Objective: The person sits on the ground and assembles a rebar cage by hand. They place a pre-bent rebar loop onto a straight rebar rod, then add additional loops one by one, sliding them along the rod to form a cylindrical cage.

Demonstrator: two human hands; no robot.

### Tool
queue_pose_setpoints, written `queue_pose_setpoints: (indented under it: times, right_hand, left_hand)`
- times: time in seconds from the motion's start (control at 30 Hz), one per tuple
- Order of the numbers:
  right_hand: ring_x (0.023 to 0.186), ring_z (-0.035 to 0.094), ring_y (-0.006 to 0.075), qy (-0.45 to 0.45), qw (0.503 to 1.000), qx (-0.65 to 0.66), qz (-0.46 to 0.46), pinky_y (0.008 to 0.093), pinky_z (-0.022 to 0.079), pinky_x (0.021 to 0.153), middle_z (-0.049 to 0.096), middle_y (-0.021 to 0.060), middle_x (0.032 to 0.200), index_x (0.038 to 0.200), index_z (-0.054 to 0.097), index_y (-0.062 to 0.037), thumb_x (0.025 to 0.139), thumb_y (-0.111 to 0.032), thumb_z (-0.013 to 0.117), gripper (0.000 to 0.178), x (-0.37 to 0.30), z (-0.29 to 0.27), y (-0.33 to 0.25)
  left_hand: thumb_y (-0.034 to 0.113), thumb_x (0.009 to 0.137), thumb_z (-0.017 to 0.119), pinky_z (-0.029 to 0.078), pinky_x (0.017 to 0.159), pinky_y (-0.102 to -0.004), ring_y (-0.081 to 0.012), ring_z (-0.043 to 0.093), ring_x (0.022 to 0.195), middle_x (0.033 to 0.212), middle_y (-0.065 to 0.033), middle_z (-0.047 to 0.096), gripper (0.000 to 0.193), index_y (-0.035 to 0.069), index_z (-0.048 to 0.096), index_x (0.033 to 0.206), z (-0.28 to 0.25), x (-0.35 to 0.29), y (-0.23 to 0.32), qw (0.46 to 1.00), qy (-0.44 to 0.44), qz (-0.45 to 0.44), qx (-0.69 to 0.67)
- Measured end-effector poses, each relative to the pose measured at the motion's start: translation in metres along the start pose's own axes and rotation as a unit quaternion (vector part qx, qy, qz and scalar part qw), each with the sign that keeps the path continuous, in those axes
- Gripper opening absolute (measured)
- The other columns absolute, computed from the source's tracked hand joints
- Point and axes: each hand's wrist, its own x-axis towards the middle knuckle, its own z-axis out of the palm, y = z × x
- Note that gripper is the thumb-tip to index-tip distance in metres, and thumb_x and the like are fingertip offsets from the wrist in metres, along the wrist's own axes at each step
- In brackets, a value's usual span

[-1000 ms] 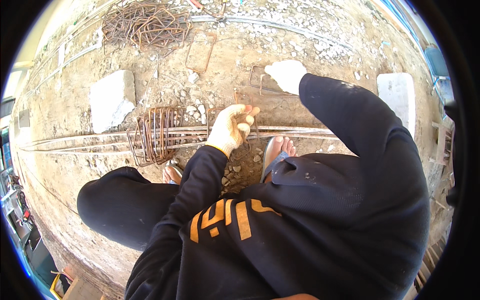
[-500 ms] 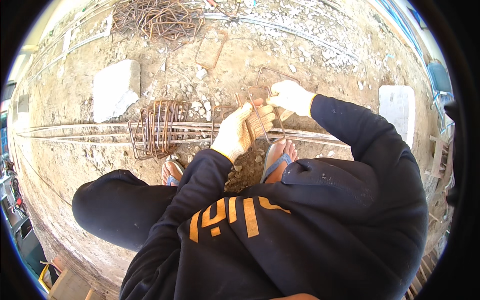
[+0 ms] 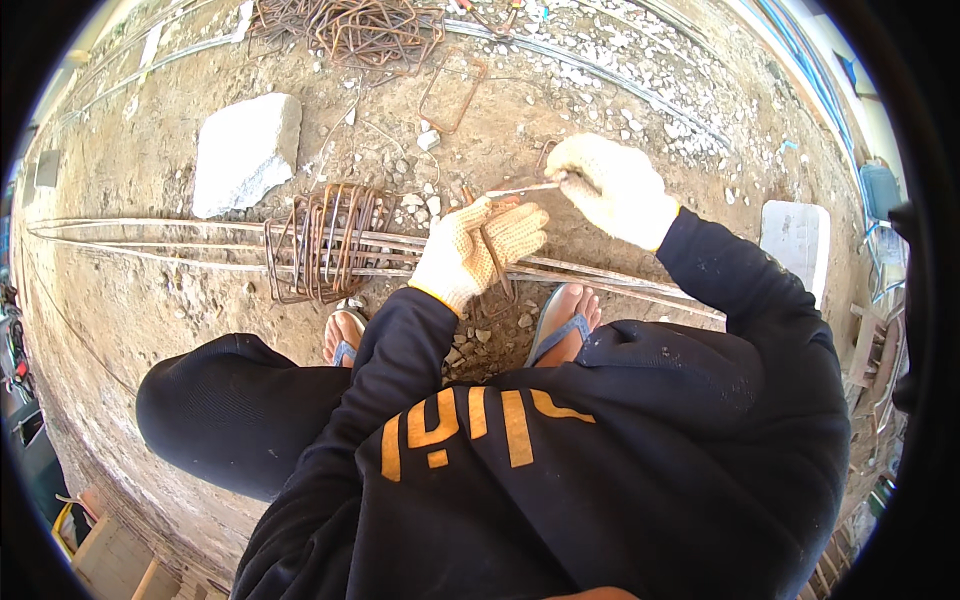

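Both my hands wear cream knitted gloves. My left hand (image 3: pixel 478 250) is palm up in front of me, its thumb closed over rusty rebar stirrups (image 3: pixel 498 262) that cross the palm and hang below it. Farther up and to the right, my right hand (image 3: pixel 615 190) pinches another stirrup (image 3: pixel 525 188), seen nearly edge-on, its far end close to the left fingertips. Left of my hands, a bunch of bent stirrups (image 3: pixel 325 245) hangs around long straight steel bars (image 3: pixel 170 243) running across the ground.
A tangled pile of stirrups (image 3: pixel 370 30) lies at the far side, with a single stirrup (image 3: pixel 453 95) nearer. A pale stone block (image 3: pixel 247 155) sits left and a white slab (image 3: pixel 796 245) right. Gravel (image 3: pixel 640 75) is scattered beyond. My sandalled feet (image 3: pixel 565 325) are below the bars.
My right hand has moved right and turned its stirrup from face-on to nearly edge-on. My left hand has stayed near the same place, still holding stirrups. The view has shifted slightly.
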Motion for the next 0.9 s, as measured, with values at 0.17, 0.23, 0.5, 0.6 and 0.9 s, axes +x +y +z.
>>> queue_pose_setpoints:
  times: [0.17,0.23,0.5,0.6,0.9]
  right_hand:
    - [0.128,0.053,0.0329,-0.161,0.986,-0.035,0.005,0.0395,0.042,0.109,0.056,0.0152,0.139,0.137,0.055,-0.0112,0.097,-0.017,0.057,0.041,-0.027,0.02,0.025]
    - [0.133,0.049,0.0339,-0.13,0.981,-0.111,-0.091,0.0411,0.038,0.113,0.051,0.0167,0.144,0.14,0.052,-0.0097,0.096,-0.017,0.057,0.044,-0.033,0.026,0.048]
    - [0.102,0.063,0.0358,-0.112,0.959,-0.222,0.14,0.0463,0.051,0.086,0.062,0.0157,0.108,0.117,0.057,-0.007,0.096,-0.023,0.058,0.026,-0.011,0.043,0.126]
    - [0.103,0.062,0.0351,-0.146,0.943,-0.254,0.158,0.0463,0.051,0.085,0.061,0.0159,0.107,0.11,0.06,-0.0066,0.094,-0.02,0.059,0.021,-0.002,0.052,0.135]
    - [0.094,0.066,0.0355,-0.142,0.946,-0.209,0.202,0.0454,0.052,0.081,0.067,0.0165,0.094,0.101,0.061,-0.0059,0.088,-0.017,0.063,0.017,0.015,0.051,0.137]
  left_hand:
    - [0.025,0.106,0.043,0.047,0.108,-0.0546,-0.04,0.058,0.123,0.134,-0.0295,0.055,0.048,-0.013,0.043,0.136,0.001,-0.001,0.014,0.99,-0.096,-0.011,-0.101]
    - [0.024,0.105,0.046,0.05,0.102,-0.0501,-0.036,0.062,0.112,0.122,-0.0237,0.061,0.046,-0.01,0.046,0.136,0.001,0.0,0.014,0.99,-0.103,-0.004,-0.091]
    - [0.035,0.104,0.054,0.052,0.075,-0.0387,-0.0158,0.058,0.065,0.077,-0.0012,0.062,0.045,0.0,0.053,0.133,0.001,0.004,0.008,0.998,-0.029,0.053,0.011]
    - [0.042,0.102,0.057,0.053,0.074,-0.0392,-0.0162,0.057,0.063,0.074,0.0002,0.059,0.049,0.004,0.054,0.132,0.004,0.002,0.004,0.998,-0.009,0.056,0.013]
    - [0.031,0.102,0.059,0.054,0.094,-0.0443,-0.0282,0.062,0.104,0.136,-0.0205,0.057,0.038,0.002,0.06,0.126,-0.001,0.002,0.001,0.992,0.035,0.101,0.069]
